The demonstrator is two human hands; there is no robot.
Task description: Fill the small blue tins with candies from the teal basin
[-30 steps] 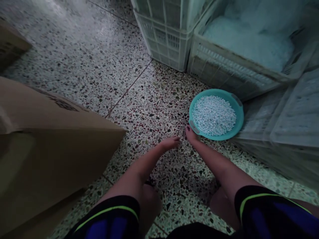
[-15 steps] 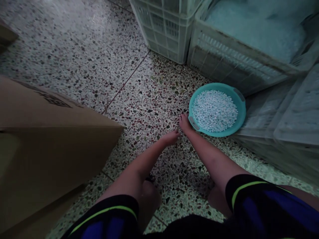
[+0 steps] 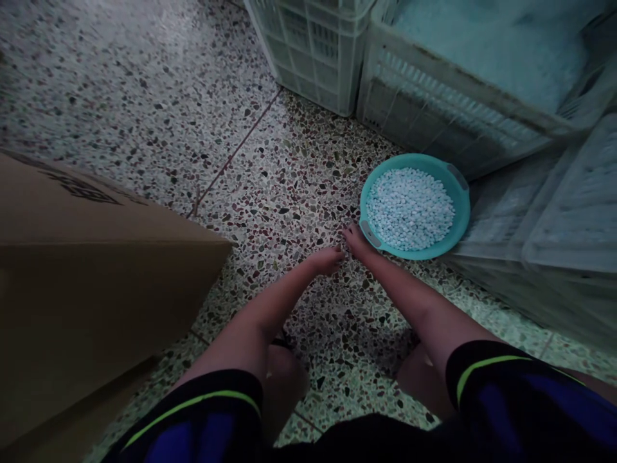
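Note:
A teal round basin [image 3: 457,225] full of small white pieces [image 3: 409,207] sits on the speckled floor [image 3: 270,173] against the crates. My right hand [image 3: 355,240] is on the floor just left of the basin's grey handle [image 3: 370,233], its fingers drawn together with the tips down. My left hand [image 3: 326,260] is beside it, almost touching it, with its fingers curled down onto the floor. What either hand holds is too small and dim to make out. Both forearms reach forward from my knees.
A large cardboard box [image 3: 96,283] fills the left side. White plastic lattice crates [image 3: 318,51] stand at the back, and one [image 3: 434,83] holds a pale blue-white heap. More crates [image 3: 554,225] lie at the right. My knees in dark shorts [image 3: 506,399] are at the bottom.
My right hand has drawn back leftward from the basin's handle, and the left hand has closed in, so the two now nearly touch. The view has shifted slightly.

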